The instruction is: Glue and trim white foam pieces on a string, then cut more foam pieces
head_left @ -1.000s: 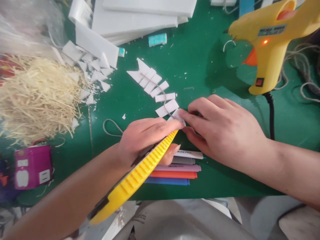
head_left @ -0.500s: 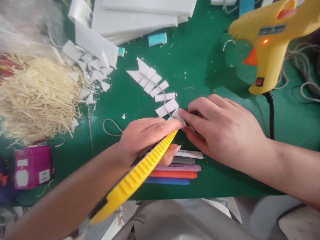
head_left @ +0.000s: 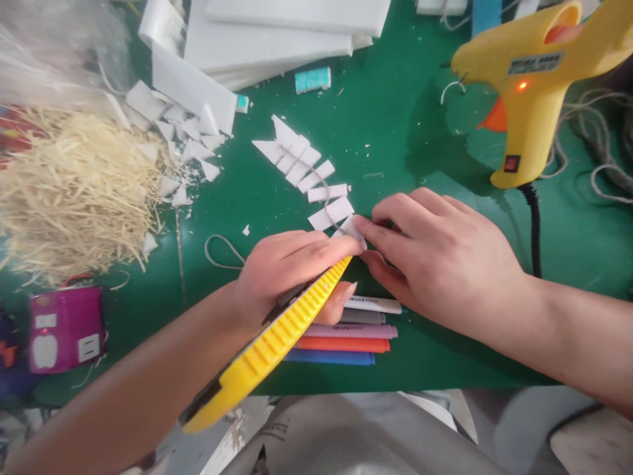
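Note:
My left hand (head_left: 289, 267) grips a yellow utility knife (head_left: 270, 346), its tip pointing at a small white foam piece (head_left: 352, 229). My right hand (head_left: 438, 254) pinches that foam piece against the green mat (head_left: 395, 125) with thumb and forefinger. The piece is the lowest in a row of white foam strips (head_left: 309, 171) joined along a thin string. Both hands meet at the piece; the blade itself is hidden by fingers.
A yellow hot glue gun (head_left: 531, 86) stands at the upper right, its light on and cord trailing down. Coloured markers (head_left: 351, 333) lie under my hands. Straw-like fibre (head_left: 74, 191), foam scraps (head_left: 182, 138), white foam boards (head_left: 277, 33) and a purple box (head_left: 64, 326) lie left.

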Action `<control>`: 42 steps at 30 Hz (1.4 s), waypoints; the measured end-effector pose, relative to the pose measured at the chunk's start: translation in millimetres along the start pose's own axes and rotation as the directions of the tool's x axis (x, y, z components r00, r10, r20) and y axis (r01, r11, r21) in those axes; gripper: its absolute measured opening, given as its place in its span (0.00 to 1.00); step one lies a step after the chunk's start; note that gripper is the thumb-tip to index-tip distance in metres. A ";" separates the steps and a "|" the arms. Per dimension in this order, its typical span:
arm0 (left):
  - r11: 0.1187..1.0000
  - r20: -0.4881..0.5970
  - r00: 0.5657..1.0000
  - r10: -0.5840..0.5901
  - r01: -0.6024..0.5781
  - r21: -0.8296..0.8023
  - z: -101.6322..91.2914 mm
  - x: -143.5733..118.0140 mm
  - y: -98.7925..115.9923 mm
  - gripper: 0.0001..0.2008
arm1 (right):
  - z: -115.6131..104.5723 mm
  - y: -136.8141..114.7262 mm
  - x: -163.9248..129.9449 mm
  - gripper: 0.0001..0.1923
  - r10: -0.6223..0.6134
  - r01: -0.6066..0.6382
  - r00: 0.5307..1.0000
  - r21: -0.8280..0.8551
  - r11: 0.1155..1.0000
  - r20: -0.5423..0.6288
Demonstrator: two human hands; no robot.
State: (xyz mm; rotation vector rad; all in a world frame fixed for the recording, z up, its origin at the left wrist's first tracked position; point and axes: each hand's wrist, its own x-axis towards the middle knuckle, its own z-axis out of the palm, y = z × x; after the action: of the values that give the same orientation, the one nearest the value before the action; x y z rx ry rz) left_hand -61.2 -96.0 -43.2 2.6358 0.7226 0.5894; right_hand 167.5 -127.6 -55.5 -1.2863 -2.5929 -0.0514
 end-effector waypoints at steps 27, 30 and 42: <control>0.993 -0.337 0.935 -0.113 0.117 -0.008 6.4 -23.4 -8.8 0.13 | 6.4 1.8 9.2 0.08 -0.098 0.126 0.978 0.146 0.981 -0.186; 0.993 -0.334 0.935 -0.117 0.114 -0.029 6.9 -24.2 -9.2 0.14 | 7.6 1.9 9.6 0.09 -0.112 0.139 0.978 0.151 0.979 -0.177; 0.988 -0.323 0.934 -0.154 0.148 -0.043 10.3 -23.2 -7.7 0.14 | 8.1 -2.0 8.9 0.09 -0.111 0.127 0.974 0.071 0.989 -0.195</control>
State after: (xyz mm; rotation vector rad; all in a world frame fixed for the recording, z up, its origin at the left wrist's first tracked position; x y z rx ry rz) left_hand -77.6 -104.5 -62.2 2.4623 1.0000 0.9951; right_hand 159.0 -120.8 -61.1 -1.0418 -2.4777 -0.0832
